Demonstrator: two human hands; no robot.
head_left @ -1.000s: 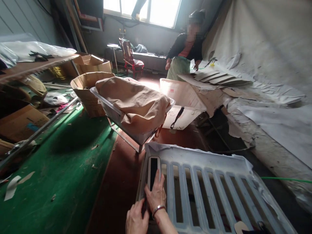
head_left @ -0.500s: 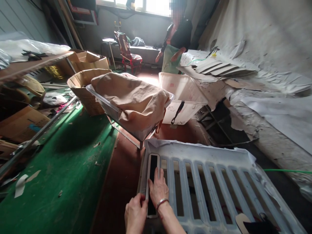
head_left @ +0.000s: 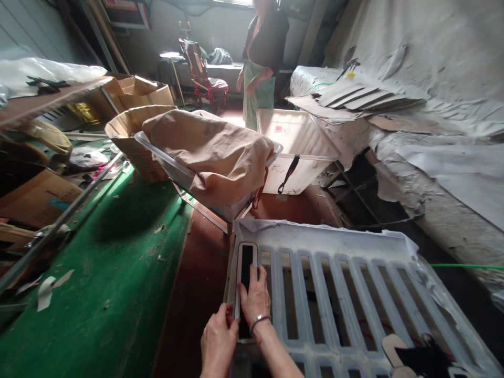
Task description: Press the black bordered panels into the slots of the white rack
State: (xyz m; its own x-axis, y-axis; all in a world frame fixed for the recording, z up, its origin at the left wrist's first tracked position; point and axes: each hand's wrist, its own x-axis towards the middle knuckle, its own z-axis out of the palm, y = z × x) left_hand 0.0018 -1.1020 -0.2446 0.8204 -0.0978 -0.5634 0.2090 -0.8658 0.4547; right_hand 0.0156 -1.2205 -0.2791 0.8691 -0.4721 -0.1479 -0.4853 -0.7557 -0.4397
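A long black strip with a white border (head_left: 247, 265) lies in the leftmost slot of a white slatted rack (head_left: 338, 299) in front of me. My right hand (head_left: 255, 299), a bracelet on its wrist, lies flat on the strip with its fingers stretched out. My left hand (head_left: 218, 341) rests on the rack's left edge beside it, thumb against the strip's near end and fingers curled down over the rim.
A clear bin covered by tan cloth (head_left: 208, 152) stands on a metal frame ahead, with a white tub (head_left: 293, 144) behind it. Cardboard boxes (head_left: 134, 131) and a green surface (head_left: 98, 273) fill the left. A person (head_left: 262, 58) stands at the back. Paper-covered tables (head_left: 413, 136) line the right.
The view has tilted down a little. The person at the back has walked left, away from the right-hand table. My hands stay on the strip, almost unmoved.
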